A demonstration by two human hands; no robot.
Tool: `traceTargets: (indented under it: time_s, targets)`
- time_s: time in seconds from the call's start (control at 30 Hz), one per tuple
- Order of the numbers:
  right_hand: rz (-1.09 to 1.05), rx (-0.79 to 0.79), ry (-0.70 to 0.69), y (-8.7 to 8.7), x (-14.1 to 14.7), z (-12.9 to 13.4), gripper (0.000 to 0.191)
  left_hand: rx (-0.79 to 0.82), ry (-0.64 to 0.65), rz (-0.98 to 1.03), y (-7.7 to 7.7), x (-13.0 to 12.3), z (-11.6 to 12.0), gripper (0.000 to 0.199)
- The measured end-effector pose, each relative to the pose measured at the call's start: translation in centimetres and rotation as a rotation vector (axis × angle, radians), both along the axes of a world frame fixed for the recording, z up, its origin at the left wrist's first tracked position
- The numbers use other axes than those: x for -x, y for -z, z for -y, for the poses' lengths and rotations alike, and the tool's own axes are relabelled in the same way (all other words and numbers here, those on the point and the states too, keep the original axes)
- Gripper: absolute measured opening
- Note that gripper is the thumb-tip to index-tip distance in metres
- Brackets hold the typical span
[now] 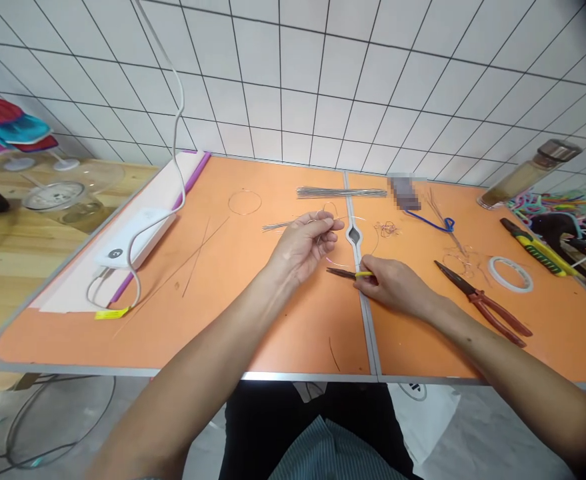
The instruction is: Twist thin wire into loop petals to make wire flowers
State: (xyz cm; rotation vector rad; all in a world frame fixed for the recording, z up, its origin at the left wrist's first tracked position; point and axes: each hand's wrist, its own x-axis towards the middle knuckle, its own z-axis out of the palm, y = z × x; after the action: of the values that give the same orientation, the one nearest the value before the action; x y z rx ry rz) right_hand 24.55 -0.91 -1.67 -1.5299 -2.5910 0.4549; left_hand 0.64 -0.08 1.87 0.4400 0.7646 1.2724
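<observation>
left hand (303, 248): raised, fingertips pinched together | right hand (391, 284): lower, palm down, fingers pinched

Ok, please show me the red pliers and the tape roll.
Red-handled pliers (503, 314): head view, on the upper handle.
Tape roll (491, 270): head view, on the ring's left side.
</observation>
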Motion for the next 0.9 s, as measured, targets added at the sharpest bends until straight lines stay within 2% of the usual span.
traceTargets:
  time_s: [0.13, 0.27, 0.37, 0.43, 0.6, 0.77, 0.83, 0.9]
  targets:
    - [0.014, -0.112, 0.038, 0.3, 0.4, 0.5, 0.028, -0.006, 0.007, 0.026, 0.0, 0.0, -0.1, 0.013]
    - [-0.207, -0.171, 0.177, 0.7, -0.5, 0.2, 0.028, 0.035, 0.020, 0.083, -0.2, 0.1, -0.2, 0.019]
    - [-0.417, -0.041, 0.312, 0.3, -0.8, -0.4, 0.032, 0.060, 0.034, 0.105, -0.4, 0.1, 0.0, 0.019]
    - [-0.549, 0.083, 0.340, -0.4, -0.5, -0.7, 0.036, 0.062, 0.036, 0.113, -0.5, 0.1, 0.1, 0.017]
    - [-0.903, 0.354, 0.258, -1.3, 0.9, -1.4, 0.036, 0.051, 0.036, 0.083, -0.4, 0.0, 0.1, 0.019]
    - [-1.007, 0.608, 0.205, 0.2, 1.1, -1.7, 0.044, -0.007, 0.023, 0.035, -0.1, 0.0, -0.1, 0.008]
    - [-0.940, 0.568, 0.192, 0.6, 0.9, -1.7, 0.048, -0.029, 0.019, 0.015, 0.0, 0.0, -0.1, 0.007]
    - [-0.826, 0.432, 0.157, 0.7, 0.5, -1.7, 0.051, -0.049, 0.019, -0.008, 0.1, -0.1, 0.0, 0.005]
